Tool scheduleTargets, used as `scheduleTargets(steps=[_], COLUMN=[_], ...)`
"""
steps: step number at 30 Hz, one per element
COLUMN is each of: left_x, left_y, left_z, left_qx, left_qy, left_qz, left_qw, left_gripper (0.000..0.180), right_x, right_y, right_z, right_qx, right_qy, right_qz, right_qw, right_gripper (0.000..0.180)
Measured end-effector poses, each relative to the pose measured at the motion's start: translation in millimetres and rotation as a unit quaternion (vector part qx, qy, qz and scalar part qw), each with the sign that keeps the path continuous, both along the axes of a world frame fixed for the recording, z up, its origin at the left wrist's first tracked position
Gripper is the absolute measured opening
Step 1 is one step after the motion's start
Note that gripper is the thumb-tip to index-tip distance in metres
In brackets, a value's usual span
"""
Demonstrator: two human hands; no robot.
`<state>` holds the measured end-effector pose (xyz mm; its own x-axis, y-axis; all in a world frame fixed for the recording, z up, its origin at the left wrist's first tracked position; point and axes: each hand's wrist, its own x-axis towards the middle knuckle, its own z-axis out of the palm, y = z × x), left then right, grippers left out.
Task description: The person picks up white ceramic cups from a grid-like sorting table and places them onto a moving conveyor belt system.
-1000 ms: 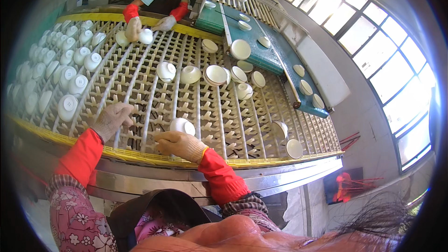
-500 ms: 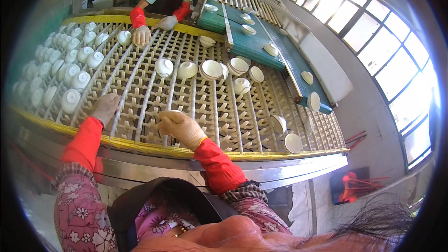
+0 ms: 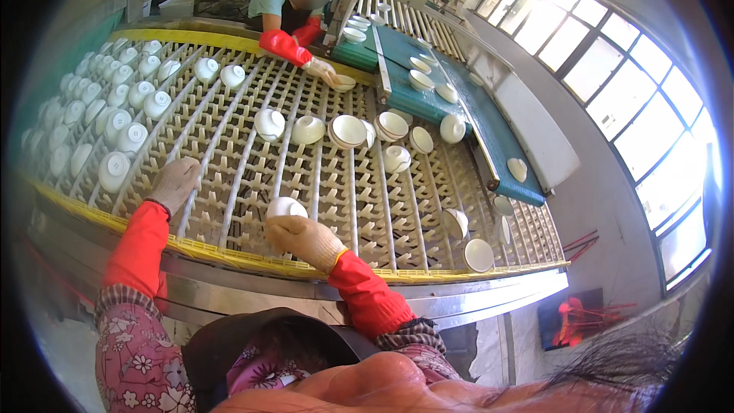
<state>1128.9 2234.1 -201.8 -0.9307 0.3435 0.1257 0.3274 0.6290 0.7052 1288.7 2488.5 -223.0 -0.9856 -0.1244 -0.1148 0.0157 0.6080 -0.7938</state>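
My right hand (image 3: 306,239), in a cream knitted glove and red sleeve, is closed on a white bowl (image 3: 287,208) over the near part of the pegged rack conveyor (image 3: 252,183). Its fingertips are partly hidden behind the hand. My left hand (image 3: 174,183), gloved alike, lies on the rack with nothing visible in it, its fingers reaching forward. Beside it an upside-down bowl (image 3: 115,171) sits at the end of the white rows. Ahead of my right hand, a patterned bowl (image 3: 270,125) and a cream bowl (image 3: 308,130) rest on the rack.
Across the rack a co-worker's gloved hand (image 3: 321,73) touches a bowl (image 3: 345,83). Several bowls ride a green belt (image 3: 428,111) at the right back. Loose bowls, such as one (image 3: 479,255), lie at the rack's right end. A yellow edge strip (image 3: 229,254) borders the near side.
The bowl in my right hand now shows above the fingers. The co-worker's hand has moved right to a bowl, leaving another upside down on the rack. Bowls on the green belt have shifted nearer.
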Motion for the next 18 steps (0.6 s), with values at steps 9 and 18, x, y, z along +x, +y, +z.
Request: scheduleTargets(steps=[9, 18], left_x=[10, 12], left_y=[17, 34], left_z=[2, 4], left_qx=[-0.037, -0.131], left_qy=[0.084, 0.113], left_qz=[-0.058, -0.028], left_qw=[0.994, 0.985], left_gripper=[0.029, 0.031], right_x=[-1, 1], right_y=[13, 29], right_z=[-10, -14], right_qx=[-0.025, 0.002], right_qy=[-0.050, -0.048], right_qz=[0.036, 0.056], right_qw=[0.998, 0.997], right_gripper=[0.039, 0.038])
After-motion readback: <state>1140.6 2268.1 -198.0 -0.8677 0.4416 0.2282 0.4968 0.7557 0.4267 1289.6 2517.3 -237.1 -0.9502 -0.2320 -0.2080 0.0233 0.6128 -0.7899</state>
